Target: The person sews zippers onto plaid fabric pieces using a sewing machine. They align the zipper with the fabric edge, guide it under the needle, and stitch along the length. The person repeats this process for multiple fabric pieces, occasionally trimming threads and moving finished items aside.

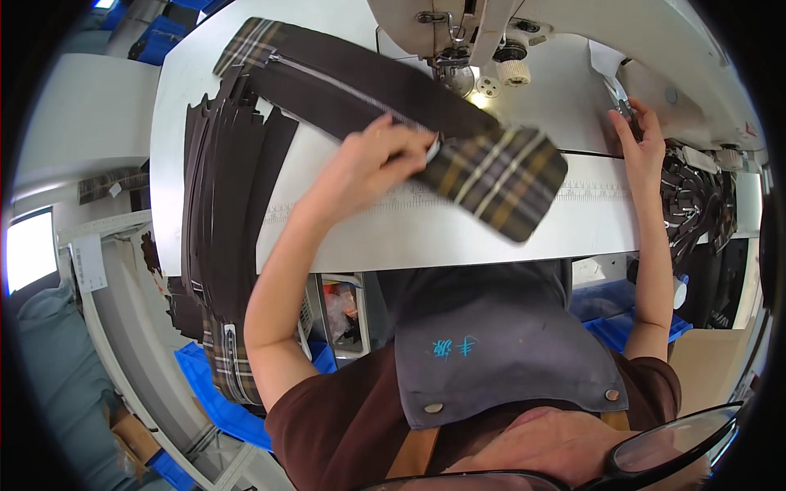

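My left hand (368, 168) pinches a long dark zippered fabric strip (352, 61) near one end of its zipper. Both ends of this strip are plaid; the nearer plaid end (503, 180) juts out to the right of my fingers, slightly blurred. The strip slants across the white sewing table (458, 237), in front of the sewing machine's needle area. At the right, beside the machine's base, my right hand (643, 135) is closed around a small pair of thread snips (624, 106), with the blades directed away from me. My fingers partly hide the handles.
The sewing machine (458, 24) arches over the far side of the table. A stack of dark strips (217, 180) hangs over the left edge, above a blue bin (205, 385). Bunched dark and plaid pieces (696, 196) lie at the far right.
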Demonstrator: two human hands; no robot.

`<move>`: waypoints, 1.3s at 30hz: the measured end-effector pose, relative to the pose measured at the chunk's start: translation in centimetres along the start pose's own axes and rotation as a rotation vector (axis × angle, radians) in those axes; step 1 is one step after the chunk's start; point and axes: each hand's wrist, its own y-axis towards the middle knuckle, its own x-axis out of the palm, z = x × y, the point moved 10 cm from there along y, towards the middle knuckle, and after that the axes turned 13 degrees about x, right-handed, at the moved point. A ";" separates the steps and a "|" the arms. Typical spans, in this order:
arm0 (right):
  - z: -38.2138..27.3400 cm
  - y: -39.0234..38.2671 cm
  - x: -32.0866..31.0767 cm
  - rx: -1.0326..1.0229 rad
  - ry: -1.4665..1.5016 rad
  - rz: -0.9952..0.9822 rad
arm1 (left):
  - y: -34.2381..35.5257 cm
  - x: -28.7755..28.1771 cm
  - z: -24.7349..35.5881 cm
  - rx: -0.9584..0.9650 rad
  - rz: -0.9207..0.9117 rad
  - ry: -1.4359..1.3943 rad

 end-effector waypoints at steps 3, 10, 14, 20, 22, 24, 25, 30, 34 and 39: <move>-2.1 -1.4 0.4 -0.100 -0.109 -0.067 | -5.3 1.8 1.7 0.010 -0.030 -0.217; -16.3 -10.9 8.4 -0.757 -0.376 -0.458 | -8.3 3.2 1.9 -0.027 0.074 -0.409; -17.5 -14.4 11.8 -0.964 -0.422 -0.635 | -8.2 3.2 1.8 -0.036 0.099 -0.417; -16.0 -11.4 11.4 -0.856 -0.382 -0.458 | -8.2 3.0 2.1 -0.056 0.149 -0.494; -14.9 -9.9 11.3 -0.735 -0.370 -0.474 | -8.3 2.8 2.0 -0.051 0.169 -0.495; -13.9 -10.2 12.4 -0.735 -0.344 -0.495 | -8.1 2.4 2.5 0.065 0.165 -0.375; -13.8 -10.5 12.9 -0.749 -0.325 -0.486 | -8.3 2.4 2.9 0.119 0.163 -0.316; -12.3 -9.3 13.1 -0.768 -0.376 -0.335 | -10.4 3.8 7.3 0.298 0.326 0.424; -12.2 -7.7 10.1 -0.735 -0.555 -0.165 | -12.6 5.8 7.3 0.218 0.448 0.611; -12.5 -16.9 8.1 -0.645 -0.313 -0.449 | -13.6 6.8 7.1 0.186 0.551 0.672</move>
